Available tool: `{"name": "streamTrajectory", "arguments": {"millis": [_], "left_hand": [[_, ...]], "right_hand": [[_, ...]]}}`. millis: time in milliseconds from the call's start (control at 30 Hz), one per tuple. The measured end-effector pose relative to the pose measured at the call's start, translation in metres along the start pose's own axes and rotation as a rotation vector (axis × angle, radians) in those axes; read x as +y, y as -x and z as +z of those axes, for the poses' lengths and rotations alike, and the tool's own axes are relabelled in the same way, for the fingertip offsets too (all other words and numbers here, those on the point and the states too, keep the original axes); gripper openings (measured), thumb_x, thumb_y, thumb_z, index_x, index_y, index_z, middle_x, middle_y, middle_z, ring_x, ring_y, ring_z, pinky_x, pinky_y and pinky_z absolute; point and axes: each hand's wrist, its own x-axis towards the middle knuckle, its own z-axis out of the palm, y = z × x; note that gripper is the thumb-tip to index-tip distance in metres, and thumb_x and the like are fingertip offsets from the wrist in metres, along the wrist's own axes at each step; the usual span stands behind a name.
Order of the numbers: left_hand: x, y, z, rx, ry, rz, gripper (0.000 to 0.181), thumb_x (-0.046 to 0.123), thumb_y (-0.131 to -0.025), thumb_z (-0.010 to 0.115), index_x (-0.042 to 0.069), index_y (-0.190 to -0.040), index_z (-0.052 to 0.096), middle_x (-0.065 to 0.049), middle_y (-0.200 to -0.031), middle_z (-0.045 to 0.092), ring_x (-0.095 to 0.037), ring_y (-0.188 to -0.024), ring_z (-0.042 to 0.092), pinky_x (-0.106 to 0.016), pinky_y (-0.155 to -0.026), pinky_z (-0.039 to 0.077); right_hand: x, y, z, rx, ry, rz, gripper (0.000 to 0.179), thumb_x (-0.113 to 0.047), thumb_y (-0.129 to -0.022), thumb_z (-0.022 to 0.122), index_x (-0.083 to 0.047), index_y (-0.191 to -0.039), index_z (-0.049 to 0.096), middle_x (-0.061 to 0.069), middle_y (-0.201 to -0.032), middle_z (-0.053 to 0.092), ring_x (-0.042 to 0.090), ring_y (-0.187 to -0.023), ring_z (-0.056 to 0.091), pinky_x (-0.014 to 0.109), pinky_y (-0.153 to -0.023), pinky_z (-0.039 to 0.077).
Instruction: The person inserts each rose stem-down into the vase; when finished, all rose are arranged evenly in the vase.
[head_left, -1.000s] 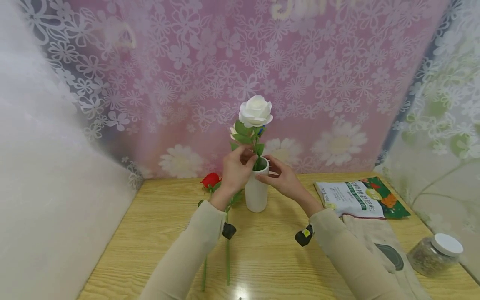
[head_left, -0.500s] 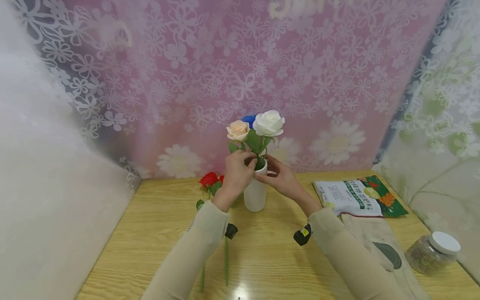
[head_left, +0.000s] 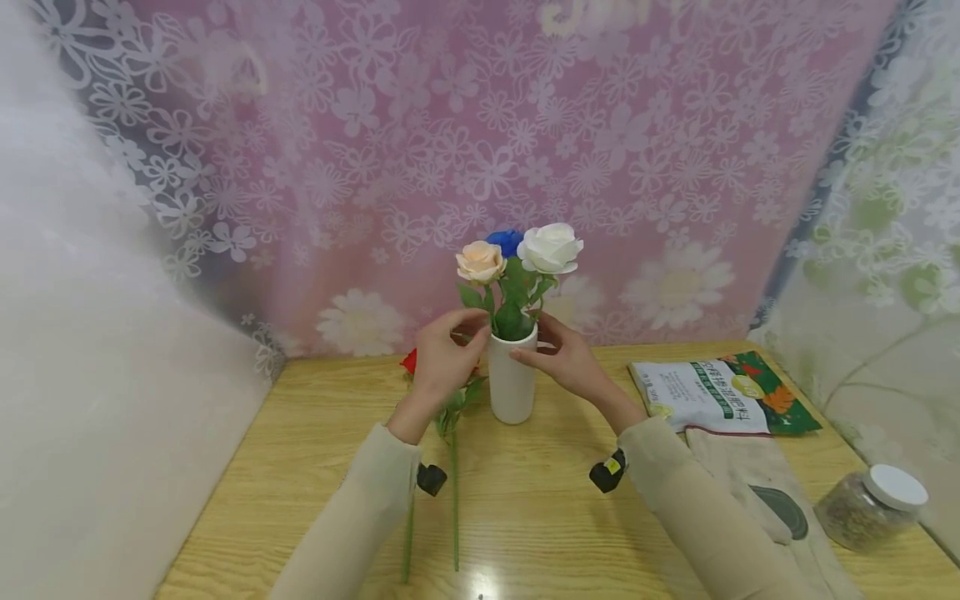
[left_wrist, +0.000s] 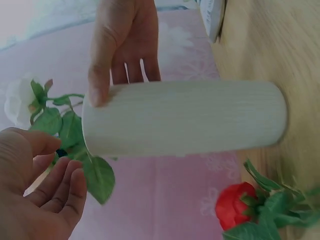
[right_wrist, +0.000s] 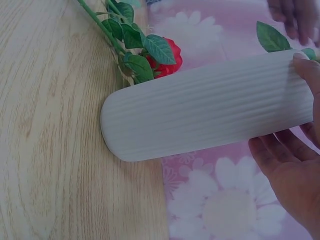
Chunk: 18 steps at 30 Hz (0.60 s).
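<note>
A ribbed white vase (head_left: 512, 385) stands upright on the table, holding a white rose (head_left: 551, 248), a peach rose (head_left: 481, 262) and a blue rose (head_left: 505, 242). My right hand (head_left: 564, 358) grips the vase near its rim, thumb on the near side and fingers round the right side. My left hand (head_left: 447, 357) is by the left side of the rim, with loosely bent fingers. In the left wrist view that left hand (left_wrist: 42, 187) hovers beside the green leaves (left_wrist: 99, 179) and appears to hold nothing. The stems inside the vase are hidden.
Red roses (right_wrist: 170, 57) with long green stems (head_left: 455, 508) lie left of the vase, partly behind my left arm. At the right are a printed fertilizer bag (head_left: 720, 396), beige gloves (head_left: 765, 492) and a white-lidded jar (head_left: 870, 508). A floral curtain (head_left: 420, 167) hangs behind.
The white rose has sunk lower into the vase and leaned right, uncovering the peach and blue roses. My left hand has let go of its stem and moved left. My right hand stays on the vase.
</note>
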Motion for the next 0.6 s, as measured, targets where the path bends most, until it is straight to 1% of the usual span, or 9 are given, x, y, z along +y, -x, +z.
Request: {"name": "streamTrajectory", "arguments": {"millis": [100,167,267,367,433,533,600], "left_hand": [[-0.011,0.007,-0.008,0.015,0.023,-0.045,0.027,0.010,-0.097,0.076,0.004,-0.123,0.076,-0.014,-0.113,0.079,-0.029,-0.100,0.075,-0.047,-0.088,0.063],[-0.019,0.012,-0.014,0.024,0.041,-0.063,0.029,0.009,-0.096,0.076,0.002,-0.124,0.076,-0.017,-0.114,0.078,-0.032,-0.101,0.075,-0.049,-0.088,0.064],[-0.029,0.022,-0.023,0.027,0.069,-0.113,0.030,0.010,-0.096,0.076,0.001,-0.125,0.075,-0.019,-0.115,0.077,-0.034,-0.103,0.074,-0.043,-0.086,0.064],[-0.040,0.031,-0.031,0.025,0.084,-0.164,0.031,0.012,-0.097,0.076,0.005,-0.127,0.075,-0.018,-0.118,0.076,-0.032,-0.105,0.073,-0.034,-0.085,0.062],[-0.048,0.038,-0.037,0.024,0.085,-0.204,0.032,0.013,-0.097,0.077,0.007,-0.128,0.074,-0.018,-0.118,0.076,-0.031,-0.105,0.072,-0.030,-0.087,0.060],[-0.059,0.049,-0.045,0.016,0.102,-0.268,0.032,0.011,-0.097,0.076,0.007,-0.129,0.074,-0.019,-0.116,0.075,-0.030,-0.104,0.072,-0.029,-0.089,0.060],[-0.066,0.057,-0.050,0.007,0.134,-0.312,0.033,0.009,-0.097,0.076,0.006,-0.130,0.073,-0.021,-0.114,0.074,-0.031,-0.102,0.073,-0.033,-0.088,0.063]], "right_hand": [[-0.001,-0.001,0.000,0.003,-0.001,0.005,0.080,-0.032,-0.097,0.079,-0.023,-0.164,0.038,0.013,-0.155,0.056,0.033,-0.140,0.057,0.054,-0.114,0.051],[-0.001,-0.001,0.000,0.004,-0.001,0.010,0.080,-0.032,-0.096,0.080,-0.023,-0.164,0.038,0.013,-0.154,0.056,0.033,-0.140,0.057,0.054,-0.114,0.051],[0.000,-0.001,0.000,0.000,-0.002,0.010,0.080,-0.031,-0.097,0.079,-0.022,-0.164,0.038,0.013,-0.155,0.056,0.034,-0.140,0.057,0.054,-0.115,0.051],[-0.001,-0.001,0.000,-0.001,0.000,0.010,0.080,-0.030,-0.097,0.079,-0.021,-0.164,0.037,0.013,-0.155,0.056,0.034,-0.140,0.057,0.054,-0.115,0.050],[-0.002,0.000,0.000,-0.002,0.001,0.008,0.080,-0.029,-0.097,0.079,-0.021,-0.165,0.037,0.014,-0.155,0.056,0.034,-0.140,0.057,0.054,-0.115,0.050],[-0.004,0.000,0.000,-0.004,0.003,0.007,0.080,-0.029,-0.097,0.079,-0.020,-0.165,0.037,0.014,-0.155,0.055,0.034,-0.140,0.057,0.054,-0.115,0.050],[-0.006,0.000,0.000,-0.006,0.004,0.005,0.080,-0.028,-0.097,0.079,-0.019,-0.165,0.037,0.014,-0.156,0.054,0.035,-0.140,0.057,0.055,-0.115,0.050]]}}
